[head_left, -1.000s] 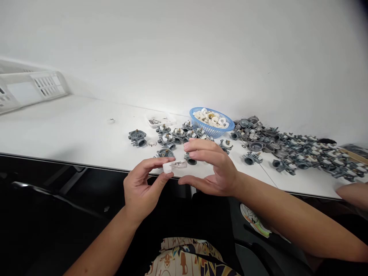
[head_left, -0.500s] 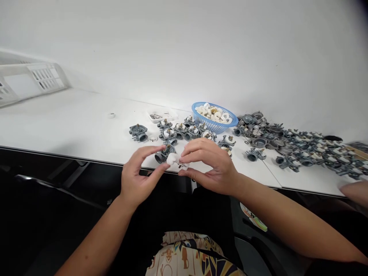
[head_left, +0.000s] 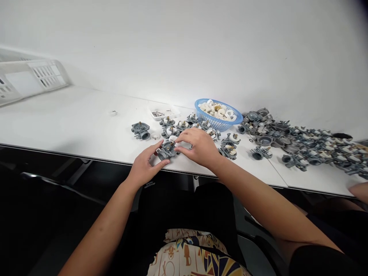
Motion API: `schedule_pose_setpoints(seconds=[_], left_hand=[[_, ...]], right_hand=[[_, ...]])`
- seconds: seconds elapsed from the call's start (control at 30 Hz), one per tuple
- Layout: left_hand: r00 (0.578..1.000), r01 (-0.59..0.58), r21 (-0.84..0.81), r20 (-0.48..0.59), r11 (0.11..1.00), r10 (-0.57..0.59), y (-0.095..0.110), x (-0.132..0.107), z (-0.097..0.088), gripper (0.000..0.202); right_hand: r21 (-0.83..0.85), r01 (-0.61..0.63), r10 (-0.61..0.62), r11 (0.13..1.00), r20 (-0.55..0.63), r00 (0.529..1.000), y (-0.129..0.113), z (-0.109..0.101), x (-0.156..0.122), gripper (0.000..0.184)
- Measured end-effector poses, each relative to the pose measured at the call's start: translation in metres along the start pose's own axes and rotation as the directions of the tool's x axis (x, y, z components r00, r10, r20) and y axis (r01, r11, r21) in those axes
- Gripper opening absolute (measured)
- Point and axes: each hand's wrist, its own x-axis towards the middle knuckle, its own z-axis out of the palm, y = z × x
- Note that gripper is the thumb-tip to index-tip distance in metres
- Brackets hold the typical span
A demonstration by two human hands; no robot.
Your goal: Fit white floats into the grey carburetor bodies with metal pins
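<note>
Blue basket (head_left: 218,122), grey carburetors (head_left: 166,150) — white table (head_left: 71,126)

Carburetor (head_left: 166,150) on counter (head_left: 71,130) near front edge, between left hand (head_left: 143,166) and right hand (head_left: 199,147). Basket (head_left: 217,114) behind; heap of carburetors (head_left: 299,147) to right; tray (head_left: 161,113) left of basket.

Both hands have come forward out of the air onto the table (head_left: 86,130). The left hand (head_left: 145,165) — a second ago pinching a small white piece — now closes thumb and forefinger around a grey metal part (head_left: 166,150) near the edge. The right hand (head_left: 201,147), open before, rests its fingertips on top of that part — the white piece can no longer be made out.
</note>
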Motion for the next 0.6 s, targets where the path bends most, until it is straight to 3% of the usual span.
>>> schedule_pose_setpoints(seconds=[0.2,0.37,0.6], left_hand=[[0.997,0.004,0.085,-0.074,0.996,0.002,0.006,0.005,0.004,0.091],[0.995,-0.023,0.106,-0.096,0.994,0.033,0.008,0.009,0.011,0.081],[0.987,0.005,0.107,-0.159,0.994,0.012,0.008,0.009,0.015,0.082]], right_hand=[[-0.064,0.048,-0.045,0.997,0.039,0.998,0.002,0.007,-0.002,0.016],[-0.044,0.028,-0.026,0.999,0.055,0.998,0.004,0.012,-0.005,0.016],[0.161,-0.135,0.123,0.978,0.084,0.989,-0.004,0.018,-0.017,0.015]])
